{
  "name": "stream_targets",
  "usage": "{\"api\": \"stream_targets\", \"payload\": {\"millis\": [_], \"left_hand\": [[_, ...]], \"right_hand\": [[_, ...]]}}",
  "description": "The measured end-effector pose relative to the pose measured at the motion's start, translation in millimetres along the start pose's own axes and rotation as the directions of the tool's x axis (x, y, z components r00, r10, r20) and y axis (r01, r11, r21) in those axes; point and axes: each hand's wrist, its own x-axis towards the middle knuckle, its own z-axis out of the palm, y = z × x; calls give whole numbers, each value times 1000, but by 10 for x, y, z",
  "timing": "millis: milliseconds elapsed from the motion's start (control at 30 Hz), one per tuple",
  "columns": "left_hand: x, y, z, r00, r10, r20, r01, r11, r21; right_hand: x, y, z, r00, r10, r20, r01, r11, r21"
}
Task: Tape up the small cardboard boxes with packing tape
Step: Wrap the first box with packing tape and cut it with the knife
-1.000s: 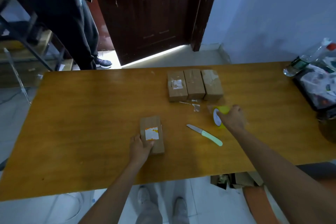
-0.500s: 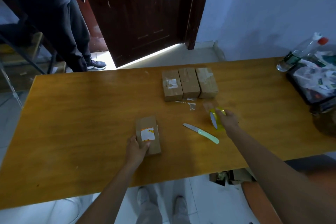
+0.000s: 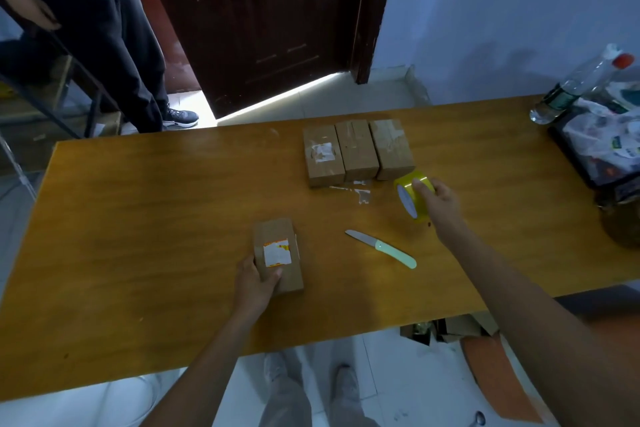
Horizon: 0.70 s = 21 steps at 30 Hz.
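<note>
Head view. Your left hand [image 3: 254,282] rests on the near end of the small cardboard box [image 3: 278,255], thumb laid across its top below the white and orange label [image 3: 277,252]; the grip is a loose clasp steadying the box flat on the bench [image 3: 138,218]. The box's long axis runs away from you, roughly in line with your left forearm.

Your right hand [image 3: 440,199] has its fingers curled round the yellow roll of packing tape [image 3: 412,192], which appears lifted just clear of the bench. No free tail of tape can be made out.

The box lies to the left of the roll and nearer to you, well apart from it. The knife [image 3: 381,248] lies on the bench between them, blade pointing toward the box. In my judgement the roll must travel leftward and toward you, passing over or behind the knife.

Three further boxes [image 3: 356,151] stand side by side at the far side, touching, just beyond the roll; tape scraps [image 3: 360,192] lie before them.
</note>
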Motion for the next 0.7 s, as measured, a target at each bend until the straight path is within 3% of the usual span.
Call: {"api": "stream_targets", "payload": {"millis": [200, 300, 367, 433, 467, 533, 600, 700], "left_hand": [[5, 65, 2, 999, -34, 25, 33, 999, 41], [-137, 387, -78, 998, -49, -27, 53, 978, 200], [-213, 628, -149, 987, 101, -123, -57, 947, 316], [-306, 911, -206, 958, 259, -121, -230, 949, 215], [-355, 1083, -215, 967, 253, -39, -250, 966, 64], [-494, 1443, -177, 947, 155, 280, -90, 969, -232], [-675, 1731, -126, 800, 98, 592, 191, 893, -406], [-878, 1808, -49, 519, 195, 832, 555, 663, -502]], "right_hand": [[-382, -124, -258, 985, -160, 58, 158, 987, 37], [-573, -187, -389, 984, -138, 113, 133, 990, 47], [-730, -288, -442, 971, -156, 181, 143, 986, 83], [-884, -415, -458, 945, -192, 265, 159, 978, 138], [-959, -488, -454, 929, -206, 308, 164, 974, 158], [-1049, -580, -428, 893, -236, 384, 150, 959, 240], [-1129, -674, -354, 857, -230, 461, 98, 951, 293], [-1241, -805, -231, 810, -255, 528, 39, 922, 386]]}}
